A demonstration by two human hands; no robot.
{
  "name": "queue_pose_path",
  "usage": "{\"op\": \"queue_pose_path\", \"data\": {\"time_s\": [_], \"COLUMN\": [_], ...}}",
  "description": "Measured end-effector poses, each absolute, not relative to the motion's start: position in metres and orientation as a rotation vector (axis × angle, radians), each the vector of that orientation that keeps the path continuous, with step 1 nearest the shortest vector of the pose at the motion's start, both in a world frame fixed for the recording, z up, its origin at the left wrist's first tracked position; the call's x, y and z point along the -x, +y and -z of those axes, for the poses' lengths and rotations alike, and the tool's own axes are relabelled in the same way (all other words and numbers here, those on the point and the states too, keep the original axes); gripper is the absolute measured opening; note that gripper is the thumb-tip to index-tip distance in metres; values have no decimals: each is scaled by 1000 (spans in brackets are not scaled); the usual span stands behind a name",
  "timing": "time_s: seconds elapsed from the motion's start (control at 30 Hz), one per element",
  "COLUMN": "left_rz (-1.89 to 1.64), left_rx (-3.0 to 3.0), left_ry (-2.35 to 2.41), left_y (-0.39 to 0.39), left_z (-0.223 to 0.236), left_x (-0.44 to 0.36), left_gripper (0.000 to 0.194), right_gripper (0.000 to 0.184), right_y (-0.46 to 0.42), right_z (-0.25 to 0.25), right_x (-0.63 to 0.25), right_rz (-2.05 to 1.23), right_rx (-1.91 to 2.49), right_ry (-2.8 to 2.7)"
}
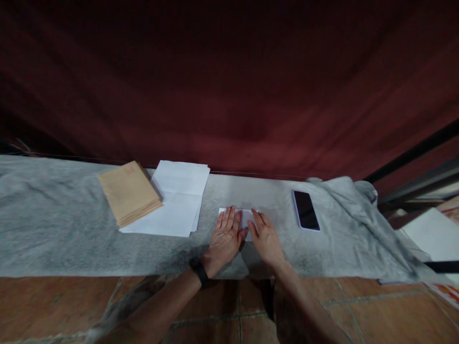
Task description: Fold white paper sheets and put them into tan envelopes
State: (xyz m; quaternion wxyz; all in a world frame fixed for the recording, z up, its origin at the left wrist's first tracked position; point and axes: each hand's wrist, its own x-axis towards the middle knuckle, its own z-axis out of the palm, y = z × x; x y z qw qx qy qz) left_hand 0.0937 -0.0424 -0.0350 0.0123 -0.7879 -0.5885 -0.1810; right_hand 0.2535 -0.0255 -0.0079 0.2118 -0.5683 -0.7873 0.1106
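A small folded white paper (245,216) lies on the grey cloth (53,224) that covers the table. My left hand (225,239) rests flat on its left part, fingers stretched out and together. My right hand (265,236) lies flat on its right part, fingers extended. Most of the paper is hidden under both hands. A dark band sits on my left wrist.
A stack of white sheets (179,200) lies left of my hands, with a pile of tan envelopes (128,192) overlapping its left side. A black phone (306,210) lies to the right, beside bunched cloth (351,200). A dark red curtain (229,86) hangs behind. The floor is tiled (358,310).
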Motion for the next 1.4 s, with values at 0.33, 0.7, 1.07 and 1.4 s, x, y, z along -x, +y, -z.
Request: {"op": "queue_pose_path", "data": {"time_s": [0.33, 0.7, 1.07, 1.4], "left_rz": [569, 566, 608, 559], "left_rx": [2445, 2407, 2356, 2347], "left_ry": [-1765, -1741, -1658, -1619], "left_y": [-43, -36, -29, -27], "left_z": [37, 43, 55, 57], "left_x": [-89, -87, -83, -82], "left_gripper": [56, 54, 56, 58], "right_gripper": [59, 66, 75, 89], "right_y": [-32, 15, 23, 37], "right_z": [48, 32, 41, 27], "right_x": [-245, -330, -392, -412], "right_rz": [-61, 277, 263, 129], "right_rx": [1508, 1886, 2207, 2329], "right_ry": [-2315, -1824, -1643, -1488]}}
